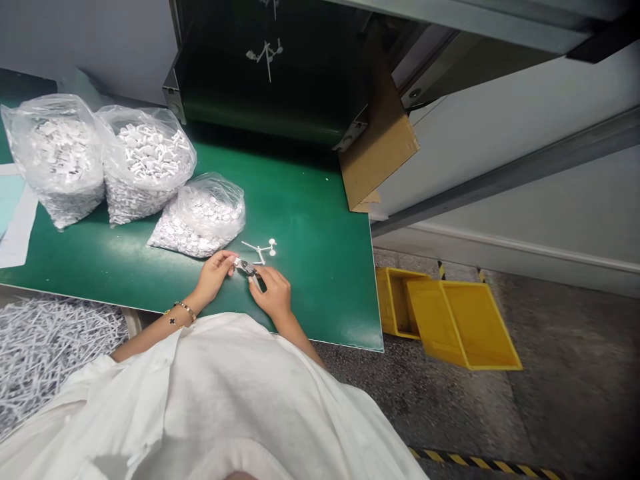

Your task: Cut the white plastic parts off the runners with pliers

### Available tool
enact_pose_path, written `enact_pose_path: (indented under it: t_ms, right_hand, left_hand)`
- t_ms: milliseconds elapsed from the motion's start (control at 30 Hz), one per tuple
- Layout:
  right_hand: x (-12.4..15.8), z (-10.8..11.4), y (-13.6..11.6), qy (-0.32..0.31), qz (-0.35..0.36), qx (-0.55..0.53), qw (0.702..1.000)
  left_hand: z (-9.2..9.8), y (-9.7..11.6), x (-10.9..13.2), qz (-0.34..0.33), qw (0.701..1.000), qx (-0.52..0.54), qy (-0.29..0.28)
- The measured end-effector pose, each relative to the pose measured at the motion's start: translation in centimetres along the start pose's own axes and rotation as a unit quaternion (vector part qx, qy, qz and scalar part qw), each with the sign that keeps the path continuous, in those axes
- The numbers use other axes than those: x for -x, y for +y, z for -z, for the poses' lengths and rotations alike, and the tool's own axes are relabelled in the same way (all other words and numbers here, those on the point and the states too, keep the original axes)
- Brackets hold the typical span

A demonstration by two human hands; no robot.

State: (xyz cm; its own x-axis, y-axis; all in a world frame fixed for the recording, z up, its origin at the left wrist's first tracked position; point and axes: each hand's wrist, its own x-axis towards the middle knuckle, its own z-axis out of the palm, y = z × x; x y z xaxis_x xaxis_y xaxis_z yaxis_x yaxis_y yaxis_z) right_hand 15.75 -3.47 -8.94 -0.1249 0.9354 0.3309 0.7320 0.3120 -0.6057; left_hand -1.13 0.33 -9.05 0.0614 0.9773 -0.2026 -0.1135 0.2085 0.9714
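Observation:
My right hand (274,290) is closed around a pair of cutting pliers (246,268), whose jaws point left. Their tips meet a small white plastic part (237,262) pinched between the fingers of my left hand (215,272). The fingers partly cover that part, so its full shape is hidden. Just beyond the pliers, a branched white plastic sprue (261,251) with round pieces at its ends lies on the green table (320,267). Left of it sits an open clear bag of small white parts (203,217).
Two more bags, one of white pieces (150,153) and another (65,153), stand at left. A conveyor belt (270,100) carries a sprue (267,57). Cardboard (383,140) stands at its right. Yellow crates (465,323) are on the floor; white scraps (55,353) lie lower left.

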Motion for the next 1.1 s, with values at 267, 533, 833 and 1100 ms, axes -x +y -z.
enact_pose_path:
  t_ms: [267, 533, 833, 1100]
  right_hand:
    - [-0.07, -0.11, -0.08, 0.018, 0.031, 0.032, 0.999]
    - [0.0, -0.4, 0.09, 0.013, 0.032, 0.059, 0.998]
    - [-0.3, -0.4, 0.02, -0.031, 0.03, 0.041, 0.998]
    - [-0.39, -0.52, -0.03, -0.027, 0.044, 0.031, 0.998]
  left_hand:
    - [0.09, 0.09, 0.12, -0.001, 1.0, -0.008, -0.009]
    - [0.22, 0.13, 0.03, 0.013, 1.0, 0.006, -0.012]
    - [0.58, -0.21, -0.41, 0.035, 0.997, 0.064, -0.012]
    - [0.71, -0.13, -0.58, 0.048, 0.995, 0.09, -0.019]
